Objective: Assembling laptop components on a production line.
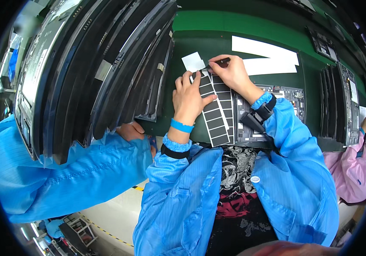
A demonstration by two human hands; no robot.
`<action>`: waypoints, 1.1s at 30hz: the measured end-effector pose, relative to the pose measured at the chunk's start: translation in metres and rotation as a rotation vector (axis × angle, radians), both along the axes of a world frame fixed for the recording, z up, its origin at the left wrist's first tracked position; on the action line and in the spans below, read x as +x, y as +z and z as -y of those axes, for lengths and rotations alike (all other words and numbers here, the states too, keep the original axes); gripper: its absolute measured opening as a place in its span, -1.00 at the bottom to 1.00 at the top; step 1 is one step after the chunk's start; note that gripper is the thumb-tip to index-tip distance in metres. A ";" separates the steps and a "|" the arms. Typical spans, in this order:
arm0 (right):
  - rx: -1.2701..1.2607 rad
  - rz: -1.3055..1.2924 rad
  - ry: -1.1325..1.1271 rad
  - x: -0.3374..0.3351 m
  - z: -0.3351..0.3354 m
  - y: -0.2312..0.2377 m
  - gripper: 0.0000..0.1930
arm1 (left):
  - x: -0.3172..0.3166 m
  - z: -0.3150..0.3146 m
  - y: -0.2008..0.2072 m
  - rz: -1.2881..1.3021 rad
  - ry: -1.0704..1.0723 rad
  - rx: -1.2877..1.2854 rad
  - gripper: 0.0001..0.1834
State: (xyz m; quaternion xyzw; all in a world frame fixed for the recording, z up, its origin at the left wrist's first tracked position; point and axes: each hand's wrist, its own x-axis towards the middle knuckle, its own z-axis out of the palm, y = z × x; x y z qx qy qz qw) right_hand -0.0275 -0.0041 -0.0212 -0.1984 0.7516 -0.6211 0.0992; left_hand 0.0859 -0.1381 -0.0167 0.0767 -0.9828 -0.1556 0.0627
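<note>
Two strip sheets of black rectangular stickers [215, 120] with white borders lie partly overlapping in front of me. My left hand [188, 94] rests on the upper part of the sheets, fingers spread. A slim black pen-shaped tool [223, 62] is pinched in my right hand [234, 75], its tip pointing left at the sheets' top edge; whether it is tweezers I cannot make out. By that tip lies a small white square of paper [193, 62]. An opened laptop chassis [291, 99] with visible circuit boards sits under my right forearm, partly hidden by it.
A tall row of upright dark laptop parts [106, 64] stands close on the left. Similar parts [334, 102] stand at the right. White paper strips [268, 55] lie behind my right hand. A co-worker's blue sleeve [85, 170] reaches in at left; a person in pink [353, 170] is at far right.
</note>
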 end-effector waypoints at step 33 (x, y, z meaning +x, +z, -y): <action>-0.429 0.348 -0.245 0.028 -0.293 -0.024 -0.84 | -0.025 -0.198 0.016 0.291 -0.899 0.540 -0.33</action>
